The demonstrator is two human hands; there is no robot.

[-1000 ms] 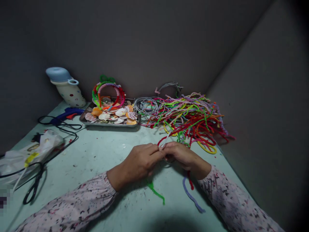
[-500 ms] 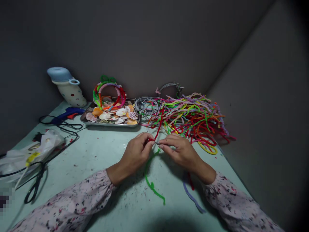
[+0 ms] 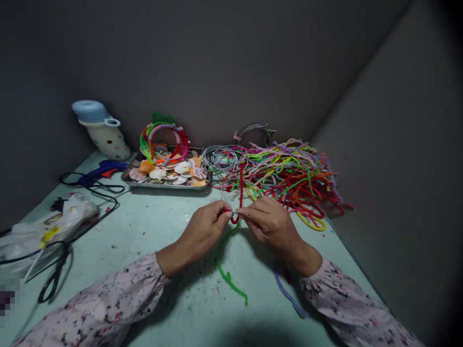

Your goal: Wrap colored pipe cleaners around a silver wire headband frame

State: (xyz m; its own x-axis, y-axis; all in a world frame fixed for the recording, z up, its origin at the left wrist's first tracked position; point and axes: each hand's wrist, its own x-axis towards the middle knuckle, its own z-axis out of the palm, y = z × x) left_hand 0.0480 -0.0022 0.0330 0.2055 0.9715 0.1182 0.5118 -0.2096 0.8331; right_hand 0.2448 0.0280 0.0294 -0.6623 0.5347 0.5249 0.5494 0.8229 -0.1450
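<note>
My left hand (image 3: 204, 229) pinches a grey wire hoop (image 3: 222, 192) where red pipe cleaner is wound on it. My right hand (image 3: 269, 224) faces it, thumb and fingers closed at the wire just to the right. Between the fingertips a red pipe cleaner (image 3: 241, 188) makes a small loop under the wire, and its free length stands upward. Whether the right fingers also grip the pipe cleaner is hard to see. Below the hands a green pipe cleaner (image 3: 228, 279) lies on the table. A lilac pipe cleaner (image 3: 289, 296) lies near my right wrist.
A metal tray (image 3: 170, 187) of seashells holds pipe-cleaner-wrapped hoops (image 3: 148, 144). Coiled grey wire hoops (image 3: 220, 159) sit beside a heap of coloured pipe cleaners (image 3: 289, 168). Leftward are a bottle (image 3: 106, 137), a blue glue gun (image 3: 96, 173), black cable (image 3: 65, 246) and a plastic bag (image 3: 77, 209).
The red pipe cleaner's free length has swung from a slant to nearly upright, and a small loop now shows under the wire. My right hand has shifted slightly; the left stays almost in place.
</note>
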